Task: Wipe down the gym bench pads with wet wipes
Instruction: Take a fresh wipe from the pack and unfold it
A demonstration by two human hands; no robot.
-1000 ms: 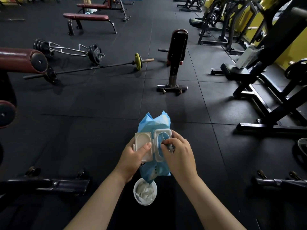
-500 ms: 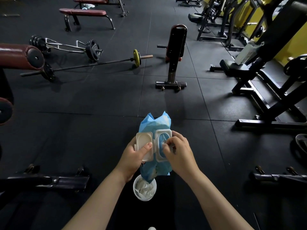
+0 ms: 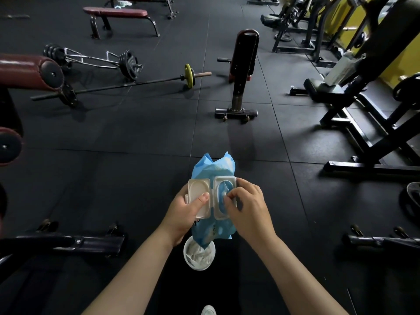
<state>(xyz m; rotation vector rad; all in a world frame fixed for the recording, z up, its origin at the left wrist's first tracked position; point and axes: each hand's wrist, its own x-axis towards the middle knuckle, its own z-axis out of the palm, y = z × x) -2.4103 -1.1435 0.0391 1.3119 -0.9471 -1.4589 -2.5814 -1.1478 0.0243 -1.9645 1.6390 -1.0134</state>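
Observation:
A blue pack of wet wipes [image 3: 212, 169] is held upright in front of me, its white flip lid [image 3: 198, 194] swung open to the left. My left hand [image 3: 181, 214] grips the pack from the left, thumb pressed on the open lid. My right hand [image 3: 247, 210] has thumb and forefinger pinching at the wipe in the pack's opening [image 3: 223, 193]. A black bench pad [image 3: 227, 280] runs under my arms. On it, below the pack, stands a white cup [image 3: 198, 255] with crumpled wipes inside.
Black rubber floor all round. A barbell with a yellow plate [image 3: 189, 76] and another loaded bar [image 3: 127, 64] lie at the left. A dark red flat bench [image 3: 116, 12] stands far left, an upright pad stand [image 3: 243, 71] ahead, black machines [image 3: 363, 105] at the right.
The view has tilted slightly down. My right fingers have worked at the pack's opening and now pinch the wipe there; the left hand keeps its hold on the pack.

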